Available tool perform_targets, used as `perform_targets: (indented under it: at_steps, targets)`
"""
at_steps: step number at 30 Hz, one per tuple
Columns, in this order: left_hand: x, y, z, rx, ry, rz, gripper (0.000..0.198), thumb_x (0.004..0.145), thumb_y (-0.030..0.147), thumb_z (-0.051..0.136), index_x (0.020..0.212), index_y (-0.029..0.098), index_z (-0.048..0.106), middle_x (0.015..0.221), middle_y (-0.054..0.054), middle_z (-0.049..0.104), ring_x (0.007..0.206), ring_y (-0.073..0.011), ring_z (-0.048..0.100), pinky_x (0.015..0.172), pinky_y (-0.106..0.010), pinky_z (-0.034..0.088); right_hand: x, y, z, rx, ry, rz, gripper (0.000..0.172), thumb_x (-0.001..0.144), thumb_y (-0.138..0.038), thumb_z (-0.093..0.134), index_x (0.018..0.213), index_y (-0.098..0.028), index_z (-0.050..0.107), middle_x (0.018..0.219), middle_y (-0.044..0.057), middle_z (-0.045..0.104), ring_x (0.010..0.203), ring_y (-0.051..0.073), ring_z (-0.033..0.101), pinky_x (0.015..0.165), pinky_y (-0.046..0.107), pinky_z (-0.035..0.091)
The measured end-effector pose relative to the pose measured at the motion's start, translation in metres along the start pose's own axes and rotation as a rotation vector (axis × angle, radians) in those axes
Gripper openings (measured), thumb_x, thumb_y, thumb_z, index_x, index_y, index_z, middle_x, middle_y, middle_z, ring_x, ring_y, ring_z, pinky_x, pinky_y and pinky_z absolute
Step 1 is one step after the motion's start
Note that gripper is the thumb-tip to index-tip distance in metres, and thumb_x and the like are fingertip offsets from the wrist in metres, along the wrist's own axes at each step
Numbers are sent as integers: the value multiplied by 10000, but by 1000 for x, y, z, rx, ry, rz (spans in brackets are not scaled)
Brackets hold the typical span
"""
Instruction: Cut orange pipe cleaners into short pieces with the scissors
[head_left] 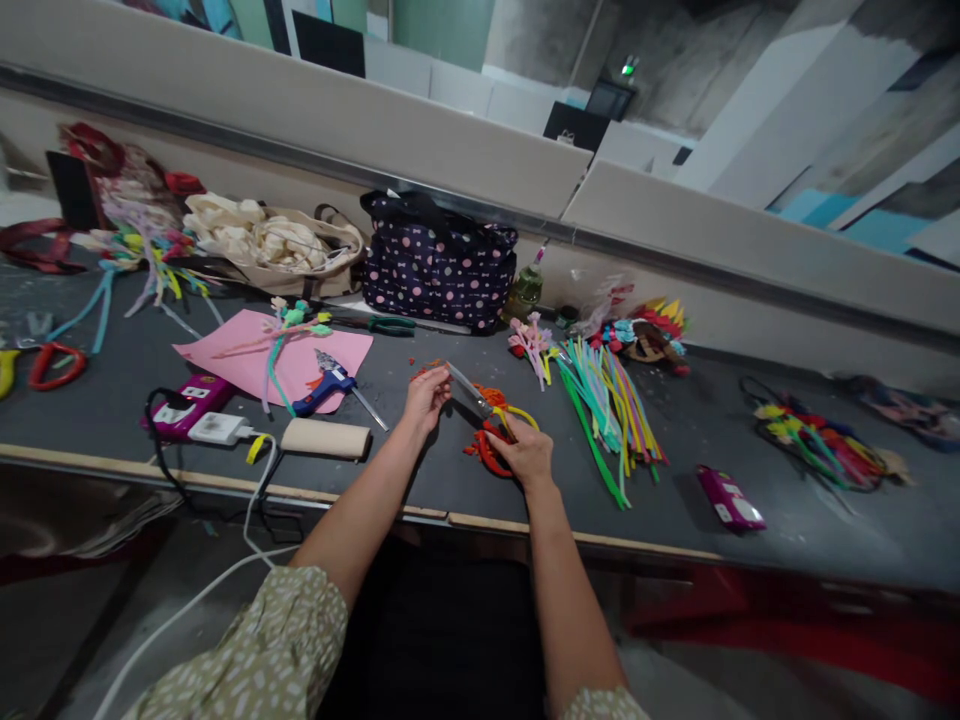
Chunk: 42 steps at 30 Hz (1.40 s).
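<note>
My right hand (pixel 527 450) is closed around the handles of a pair of scissors (pixel 470 390), one handle loop yellow and the other red-orange. The blades point up and left toward my left hand (pixel 427 398). Its fingers are pinched together by the blade tip; what they hold is too small to make out. Orange-red fuzzy scraps (pixel 491 396) lie on the dark table (pixel 420 490) around and under both hands. Right of my right hand rests a bundle of colourful pipe cleaners (pixel 611 400), green, pale blue, yellow and pink.
Left of my hands are a blue glue gun (pixel 328 385) on pink paper (pixel 240 345), a cream roll (pixel 326 438) and a purple power strip (pixel 191 405) with cables. A dotted bag (pixel 439 262) stands at the back. A purple box (pixel 730 497) lies to the right.
</note>
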<state>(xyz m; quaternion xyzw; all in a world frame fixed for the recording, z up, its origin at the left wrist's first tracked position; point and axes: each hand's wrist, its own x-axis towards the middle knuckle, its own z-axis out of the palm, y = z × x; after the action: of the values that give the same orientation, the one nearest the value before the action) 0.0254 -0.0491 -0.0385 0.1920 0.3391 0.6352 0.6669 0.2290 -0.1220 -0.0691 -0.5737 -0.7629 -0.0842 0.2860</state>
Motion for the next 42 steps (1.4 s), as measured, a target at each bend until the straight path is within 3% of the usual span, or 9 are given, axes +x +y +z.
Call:
perform_targets:
  at_steps: [13,25,30,35,42]
  targets:
    - [2,2,-4,-13,16,24,228,578,185,749,764,119,634,630,11,590,470,-31,484,438,-139,399,4,-8,0,-15,-47,-19,489,853,-572,474,1136,-208,636,910,44,718,770,151,648,678,233,463]
    - [2,4,-7,1,54,108,230,592,203,730,780,127,621,684,3,617,494,-46,522,441,-158,413,10,-17,-6,15,-25,69,477,807,-520,539,1179,-227,600,973,47,701,847,178,635,702,259,453]
    - [3,3,-7,-2,87,121,248,606,205,710,817,121,610,748,-27,661,486,-48,536,433,-159,419,11,-18,-7,-46,-34,108,484,808,-539,521,1170,-228,600,913,47,698,802,178,618,661,260,426]
    - [3,4,-5,-4,109,122,260,593,194,717,814,124,602,786,-42,679,505,-52,557,438,-152,422,8,-12,-6,-75,46,174,528,812,-575,500,1162,-196,612,815,58,689,713,167,605,632,257,412]
    - [4,3,-6,7,96,139,278,577,191,740,812,137,602,798,-21,666,513,-46,556,440,-148,421,5,-12,-8,-49,61,151,526,810,-584,506,1163,-210,615,745,38,679,673,161,602,627,253,416]
